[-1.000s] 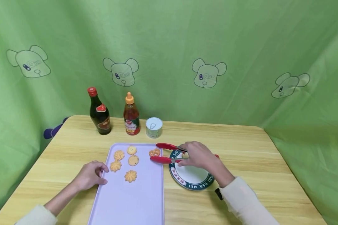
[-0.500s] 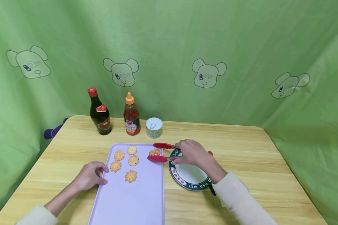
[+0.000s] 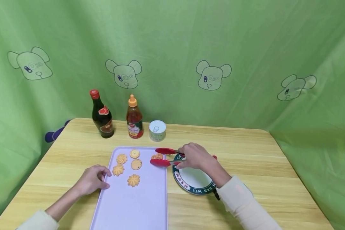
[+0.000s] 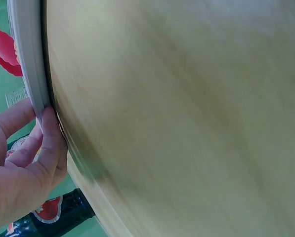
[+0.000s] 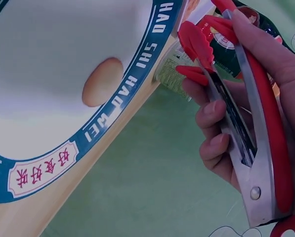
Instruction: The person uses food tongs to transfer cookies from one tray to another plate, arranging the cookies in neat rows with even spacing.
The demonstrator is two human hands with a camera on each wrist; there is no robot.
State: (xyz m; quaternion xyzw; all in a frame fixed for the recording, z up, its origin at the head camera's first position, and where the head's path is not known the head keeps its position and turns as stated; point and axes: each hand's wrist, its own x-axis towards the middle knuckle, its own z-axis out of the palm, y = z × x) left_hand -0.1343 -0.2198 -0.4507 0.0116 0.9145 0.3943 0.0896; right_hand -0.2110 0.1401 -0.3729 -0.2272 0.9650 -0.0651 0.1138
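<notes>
Fingers (image 5: 214, 114) of the right hand (image 3: 196, 156) curl round a pair of red-tipped tongs (image 3: 161, 163), holding them partway along the arms, probably so the tips can be squeezed together. Beyond the fingertips, those tips stand parted on either side of a small pretzel (image 3: 157, 156) near the far right corner of a lilac tray (image 3: 132, 207); contact is unclear. The left hand (image 3: 91, 180) pinches the tray's left rim, seemingly to steady it. A teal-bordered plate (image 3: 194, 177) sits just beside the tray, under the right hand.
</notes>
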